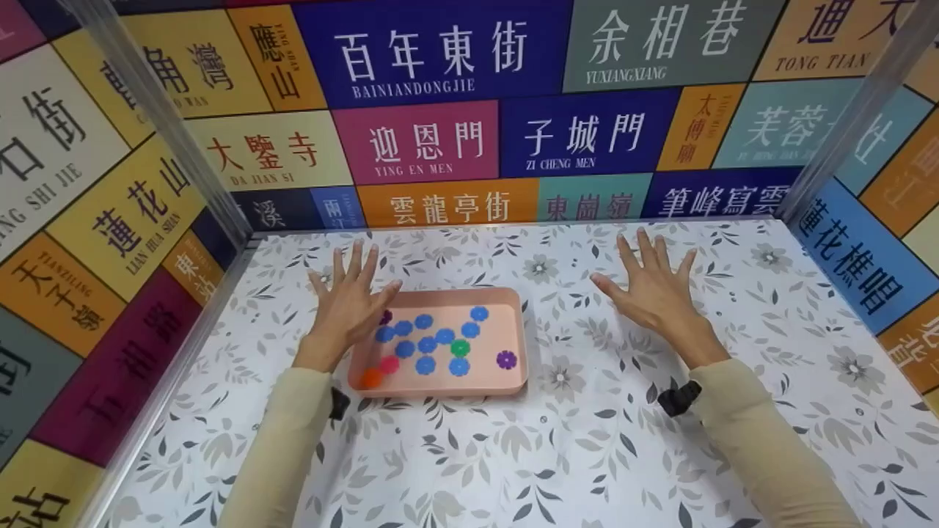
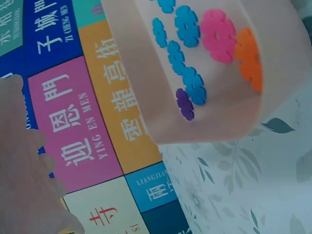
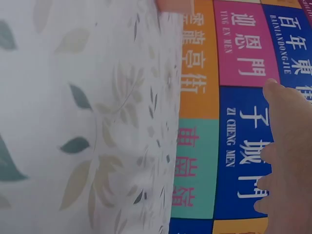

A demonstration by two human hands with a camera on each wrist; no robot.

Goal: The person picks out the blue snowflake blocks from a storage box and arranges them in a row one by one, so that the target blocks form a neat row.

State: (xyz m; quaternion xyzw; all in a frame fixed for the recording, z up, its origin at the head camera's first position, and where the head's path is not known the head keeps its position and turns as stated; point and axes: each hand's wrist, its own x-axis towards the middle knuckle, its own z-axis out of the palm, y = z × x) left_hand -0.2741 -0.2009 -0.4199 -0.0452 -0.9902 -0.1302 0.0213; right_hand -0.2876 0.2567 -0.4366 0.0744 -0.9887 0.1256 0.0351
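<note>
A shallow pink tray [image 1: 484,385] lies on the table, left of the middle. Scattered in it are several notched plastic discs: mostly blue discs [image 1: 425,365], plus a green disc [image 1: 460,347], a purple disc [image 1: 506,360], a pink disc [image 2: 218,36] and an orange disc [image 2: 249,59]. A second purple disc [image 2: 185,104] is partly hidden behind my left hand in the head view. My left hand [image 1: 348,308], fingers spread and holding nothing, is over the tray's left edge. Well to the right of the tray, my right hand [image 1: 656,293] is raised with its fingers spread, likewise holding nothing.
The table [image 1: 587,455] has a grey leaf-pattern cover. Panels with coloured street-name signs [image 1: 433,139] stand at the back and both sides. Clear corner strips [image 1: 843,117] join the panels. Each wrist wears a black device [image 1: 678,398].
</note>
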